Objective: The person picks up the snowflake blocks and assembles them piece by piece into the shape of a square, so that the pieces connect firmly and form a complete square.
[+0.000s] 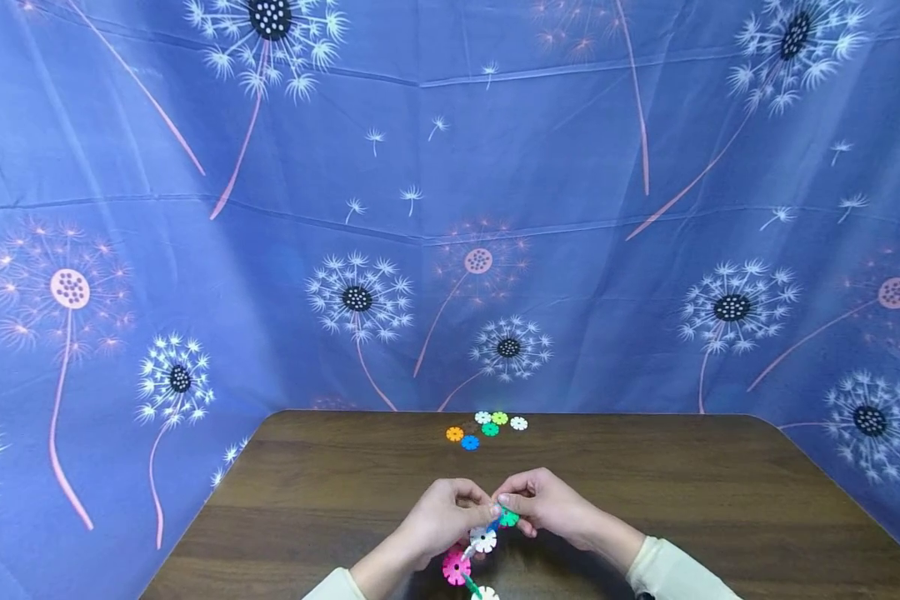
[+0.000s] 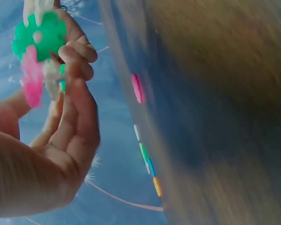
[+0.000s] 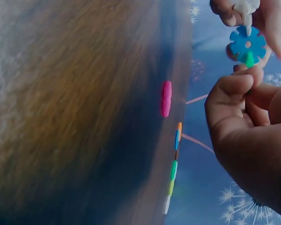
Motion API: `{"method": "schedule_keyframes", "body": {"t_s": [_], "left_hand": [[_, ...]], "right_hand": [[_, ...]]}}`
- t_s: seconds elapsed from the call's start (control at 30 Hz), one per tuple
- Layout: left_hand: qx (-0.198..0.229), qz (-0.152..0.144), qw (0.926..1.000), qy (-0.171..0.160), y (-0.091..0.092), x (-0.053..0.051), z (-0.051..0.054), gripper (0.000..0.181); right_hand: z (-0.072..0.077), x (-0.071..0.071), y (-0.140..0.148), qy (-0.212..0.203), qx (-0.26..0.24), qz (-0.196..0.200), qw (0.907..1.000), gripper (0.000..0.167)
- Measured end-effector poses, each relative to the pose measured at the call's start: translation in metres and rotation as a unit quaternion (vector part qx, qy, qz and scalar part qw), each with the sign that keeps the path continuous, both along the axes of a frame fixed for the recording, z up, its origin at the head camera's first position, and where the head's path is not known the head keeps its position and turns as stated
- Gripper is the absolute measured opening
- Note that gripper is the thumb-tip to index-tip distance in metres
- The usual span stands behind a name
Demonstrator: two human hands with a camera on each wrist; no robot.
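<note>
A chain of notched discs hangs between the hands, with a pink disc [image 1: 456, 567] and a white disc [image 1: 483, 540] low in the head view. The left hand [image 1: 452, 518] pinches the chain near its upper end, by a blue disc [image 3: 248, 44]. The right hand [image 1: 553, 507] pinches a green disc [image 1: 509, 517] that meets the blue one. Another green disc [image 2: 41, 36] of the chain shows large in the left wrist view, beside the left hand [image 2: 70, 145]. In the right wrist view the right hand [image 3: 246, 112] is below the blue disc, its fingertips partly hidden.
On the wooden table [image 1: 307, 483], loose discs lie near the far edge: orange [image 1: 454, 434], blue [image 1: 470, 443], green [image 1: 490, 429], yellow-green [image 1: 500, 417] and white [image 1: 519, 423]. A loose pink disc [image 3: 166, 99] shows in both wrist views. A blue dandelion-patterned cloth [image 1: 450, 167] hangs behind.
</note>
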State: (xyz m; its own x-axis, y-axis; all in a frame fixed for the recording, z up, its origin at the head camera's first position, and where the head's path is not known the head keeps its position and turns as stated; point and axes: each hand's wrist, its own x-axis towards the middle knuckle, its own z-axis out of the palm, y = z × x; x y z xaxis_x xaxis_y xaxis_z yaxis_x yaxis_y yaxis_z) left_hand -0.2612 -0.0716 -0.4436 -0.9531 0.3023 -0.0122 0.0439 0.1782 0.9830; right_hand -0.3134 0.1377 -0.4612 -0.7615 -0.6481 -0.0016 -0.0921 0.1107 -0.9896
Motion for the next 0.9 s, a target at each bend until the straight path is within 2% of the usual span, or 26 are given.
{"method": "schedule_keyframes", "body": {"t_s": [0.13, 0.23, 0.33, 0.37, 0.43, 0.47, 0.5, 0.57, 0.63, 0.77, 0.9], "left_hand": [[0.004, -0.004, 0.9985, -0.054, 0.001, 0.002, 0.001, 0.013], [-0.004, -0.005, 0.9973, -0.073, 0.002, 0.003, 0.002, 0.007], [-0.004, 0.001, 0.9969, -0.078, 0.000, 0.003, 0.001, 0.007], [-0.006, 0.006, 0.9971, -0.076, -0.001, 0.003, 0.001, 0.007], [-0.008, 0.015, 0.9974, -0.070, -0.003, 0.002, 0.000, 0.007], [-0.009, 0.019, 0.9975, -0.068, -0.004, 0.002, 0.000, 0.006], [-0.008, 0.022, 0.9976, -0.065, -0.005, 0.002, 0.000, 0.006], [-0.007, 0.027, 0.9977, -0.061, -0.006, 0.002, -0.001, 0.005], [-0.004, 0.030, 0.9976, -0.062, -0.007, 0.002, -0.001, 0.005], [-0.006, 0.035, 0.9975, -0.061, -0.008, 0.000, 0.001, 0.005], [-0.005, 0.039, 0.9974, -0.060, -0.007, -0.001, 0.001, 0.005]], "right_hand": [[0.002, 0.000, -0.009, 0.001, -0.001, 0.012, 0.9999, 0.020], [0.003, 0.001, -0.014, -0.025, -0.015, 0.012, 0.9995, 0.020], [0.002, -0.001, -0.015, -0.043, -0.014, 0.004, 0.9990, 0.022], [0.001, -0.002, -0.015, -0.034, -0.004, -0.002, 0.9994, 0.023], [-0.003, -0.008, -0.011, 0.028, 0.040, -0.015, 0.9987, 0.023], [-0.005, -0.010, -0.009, 0.072, 0.070, -0.021, 0.9947, 0.021], [-0.008, -0.013, -0.006, 0.121, 0.104, -0.028, 0.9868, 0.017], [-0.014, -0.018, 0.000, 0.204, 0.164, -0.040, 0.9644, 0.010], [-0.018, -0.022, 0.004, 0.256, 0.197, -0.039, 0.9455, 0.006], [-0.021, -0.027, 0.005, 0.285, 0.210, -0.018, 0.9351, 0.017], [-0.022, -0.027, 0.003, 0.316, 0.235, -0.004, 0.9191, 0.018]]}}
